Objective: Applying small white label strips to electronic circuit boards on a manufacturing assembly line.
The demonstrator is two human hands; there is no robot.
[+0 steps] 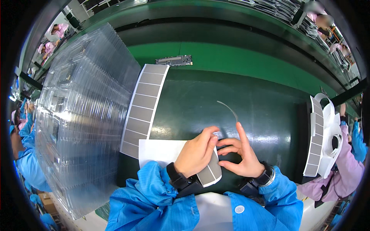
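My left hand (pixel 196 152) is closed on a sheet of grey labels (pixel 211 171), thumb and forefinger together near its upper edge. The sheet bends over below the hand, and a white part shows to its left. My right hand (pixel 243 154) is beside it with its fingers spread and the forefinger stretched up. A thin, pale curved strip (pixel 231 109) meets that fingertip; whether it sticks there or lies on the table behind cannot be told. Another label sheet (pixel 143 107), grey rectangles on white backing, lies flat further left.
Tall stacks of clear plastic trays (pixel 84 107) stand on the left of the dark green table (pixel 192 92). A circuit board (pixel 175 61) lies at the back. On the right are another label strip (pixel 315 142) and white rolls (pixel 331 134). Co-workers sit on both sides.
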